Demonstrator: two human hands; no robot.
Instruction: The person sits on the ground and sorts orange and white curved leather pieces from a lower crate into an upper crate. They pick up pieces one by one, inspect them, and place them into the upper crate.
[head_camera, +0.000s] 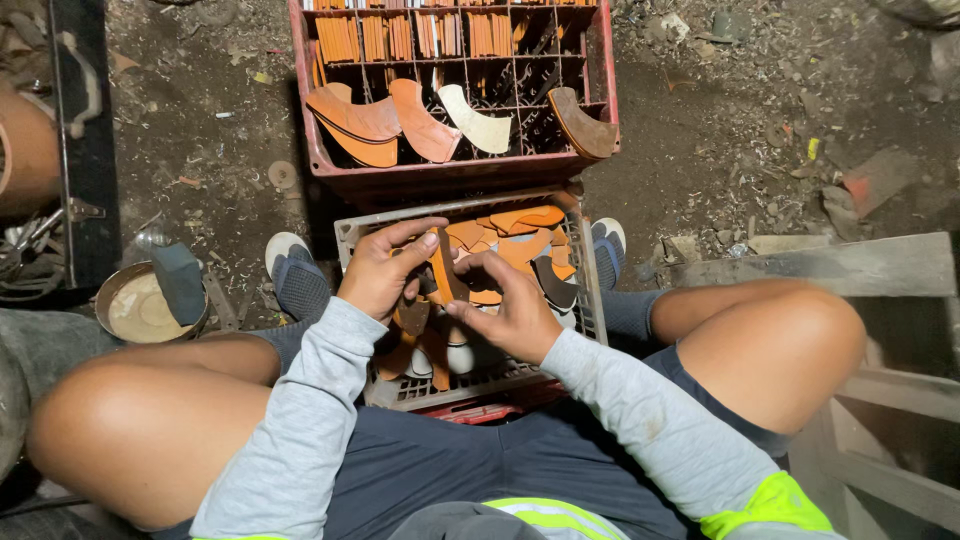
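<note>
I sit with knees apart over a grey plastic crate (592, 300) that holds several curved orange and brown cut pieces (520, 240). My left hand (380, 270) grips an orange curved piece (443, 268) upright over the crate. My right hand (510, 305) touches the same piece from the right, with its fingers curled against the lower edge. More dark and white pieces lie under my hands, partly hidden.
A red crate (455, 170) stands beyond, with curved orange, brown and cream pieces and stacked orange strips in its compartments. A round tin (140, 305) with a dark block lies at left. Wooden boards (850, 265) are at right. The dirt floor is littered.
</note>
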